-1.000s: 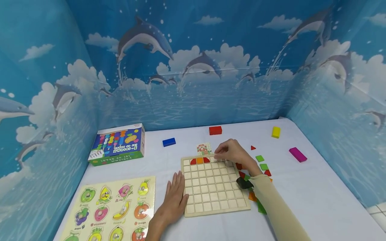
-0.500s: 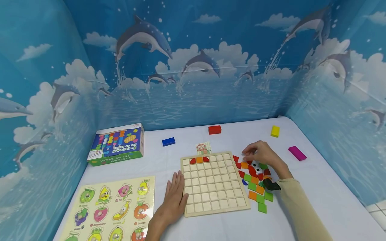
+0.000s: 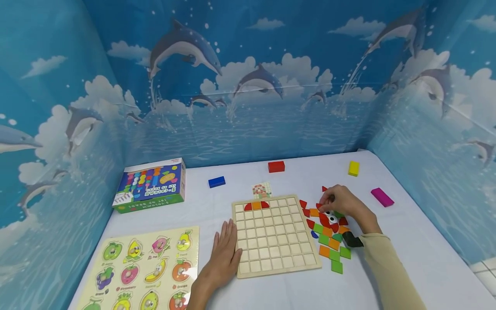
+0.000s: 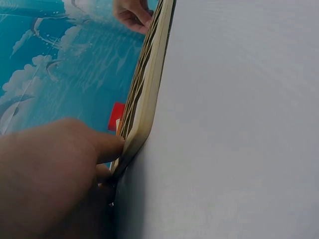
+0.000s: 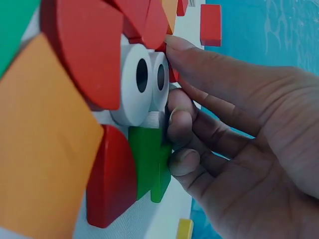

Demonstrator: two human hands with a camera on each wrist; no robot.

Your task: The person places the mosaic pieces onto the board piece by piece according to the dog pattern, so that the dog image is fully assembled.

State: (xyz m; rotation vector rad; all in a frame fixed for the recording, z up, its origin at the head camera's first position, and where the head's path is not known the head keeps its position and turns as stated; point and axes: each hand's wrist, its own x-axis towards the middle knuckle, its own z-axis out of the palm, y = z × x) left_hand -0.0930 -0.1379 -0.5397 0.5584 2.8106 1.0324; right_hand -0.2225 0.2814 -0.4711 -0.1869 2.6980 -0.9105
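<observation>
At the right centre of the head view, the right hand point(image 3: 341, 202) curls its fingertips onto a small red tile point(image 5: 172, 74) in the loose pile beside the wooden grid board point(image 3: 275, 234), which the flat, straight-fingered left hand point(image 3: 224, 254) steadies; the tile looks light, stiff and smooth, best pinched by its edges.
</observation>
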